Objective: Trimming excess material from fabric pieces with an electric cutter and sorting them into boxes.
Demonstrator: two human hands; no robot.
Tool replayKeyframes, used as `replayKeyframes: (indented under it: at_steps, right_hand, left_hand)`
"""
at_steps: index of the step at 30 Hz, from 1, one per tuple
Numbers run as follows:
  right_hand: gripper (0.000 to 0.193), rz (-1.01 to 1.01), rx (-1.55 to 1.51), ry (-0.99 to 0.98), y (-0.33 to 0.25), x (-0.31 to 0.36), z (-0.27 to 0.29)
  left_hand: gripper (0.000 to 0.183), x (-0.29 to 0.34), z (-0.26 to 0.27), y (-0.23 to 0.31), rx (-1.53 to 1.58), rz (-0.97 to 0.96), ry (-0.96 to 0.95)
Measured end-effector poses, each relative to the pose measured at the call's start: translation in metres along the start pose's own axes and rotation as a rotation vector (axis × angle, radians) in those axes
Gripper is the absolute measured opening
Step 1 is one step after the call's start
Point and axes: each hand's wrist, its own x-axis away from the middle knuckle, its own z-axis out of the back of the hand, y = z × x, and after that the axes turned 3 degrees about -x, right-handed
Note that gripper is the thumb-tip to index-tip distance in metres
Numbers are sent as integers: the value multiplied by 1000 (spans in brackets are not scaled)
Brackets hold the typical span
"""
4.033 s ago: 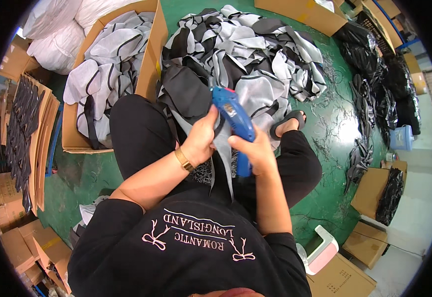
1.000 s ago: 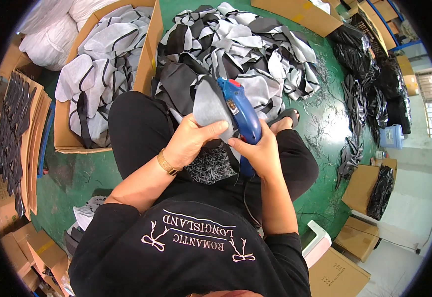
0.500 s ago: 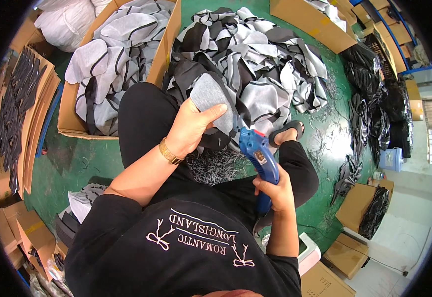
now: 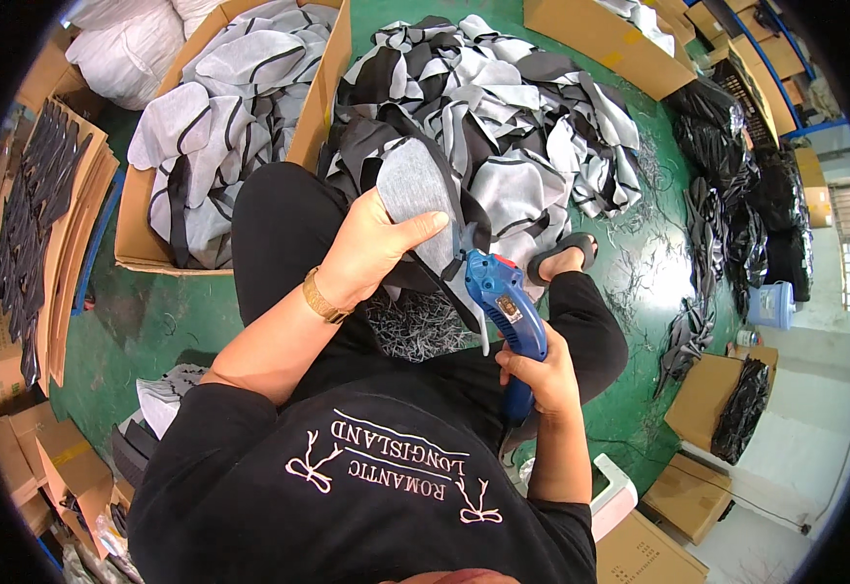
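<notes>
The left hand [image 4: 371, 248] grips a grey fabric piece [image 4: 415, 200], thumb pressed flat across its face and fingers curled behind, holding it up over the lap just above the picture's middle. The right hand [image 4: 539, 375], at 5 o'clock from it, is closed in a fist around the handle of a blue cutter [image 4: 503, 307], whose nose points toward 11 o'clock and touches the piece's lower right edge. A gold bracelet [image 4: 323, 297] sits on the left wrist. Dark trimmings [image 4: 415, 326] lie on the lap beneath the piece. At 12 o'clock a pile [image 4: 512, 127] of grey and black pieces spreads over the green floor [image 4: 181, 316]. At 10 o'clock an open cardboard box [image 4: 318, 107] holds more such pieces. Black bags [image 4: 736, 165] line the floor at 2 o'clock, and flat cardboard [image 4: 74, 224] is stacked at 9 o'clock. A sandalled foot [image 4: 566, 258] rests on the floor at 3 o'clock.
</notes>
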Motion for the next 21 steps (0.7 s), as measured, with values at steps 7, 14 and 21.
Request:
replayKeyframes:
  at_steps: [7, 14, 21]
  right_hand:
    - [36, -17, -5, -5, -4, 1, 4]
    - [38, -1, -45, -24, -9, -5, 4]
    - [41, 183, -171, 15, -19, -33, -4]
  left_hand:
    - [25, 4, 0, 6, -123, 26, -44]
    - [25, 8, 0, 10, -285, 59, -140]
    - [31, 9, -4, 4, -217, 82, -176]
